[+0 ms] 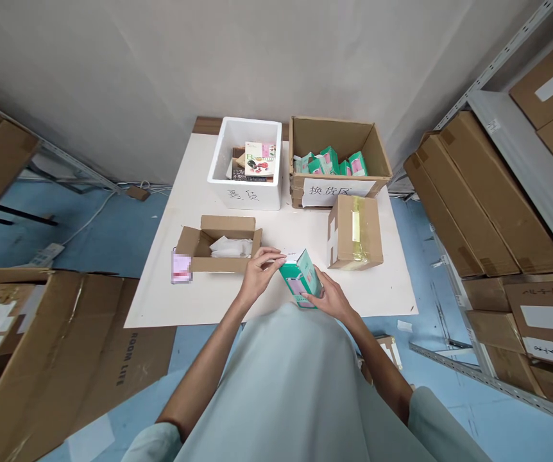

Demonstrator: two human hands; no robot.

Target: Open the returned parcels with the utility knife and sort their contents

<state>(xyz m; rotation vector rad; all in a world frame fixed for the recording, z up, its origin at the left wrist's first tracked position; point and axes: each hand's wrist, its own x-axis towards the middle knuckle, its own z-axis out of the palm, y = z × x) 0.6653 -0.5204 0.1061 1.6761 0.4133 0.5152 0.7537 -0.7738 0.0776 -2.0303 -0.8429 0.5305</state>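
Observation:
A small green, white and pink carton point(300, 280) is held tilted over the table's front edge, close to my body. My right hand point(333, 294) grips its right side, thumb across the front face. At the carton's upper left corner, my left hand point(262, 273) has its fingers closed on the edge by the white top. Just beyond my left hand stands an open brown cardboard box point(219, 264) with white packing material point(231, 248) inside. A taped brown parcel point(355, 232) stands to the right, beyond my right hand.
At the table's point(170, 308) back are a white foam box point(250, 196) holding books point(260, 158) and a labelled cardboard box point(339, 187) with several green cartons point(328, 160). A large carton point(65, 359) lies at left; shelving with boxes point(493, 192) is at right.

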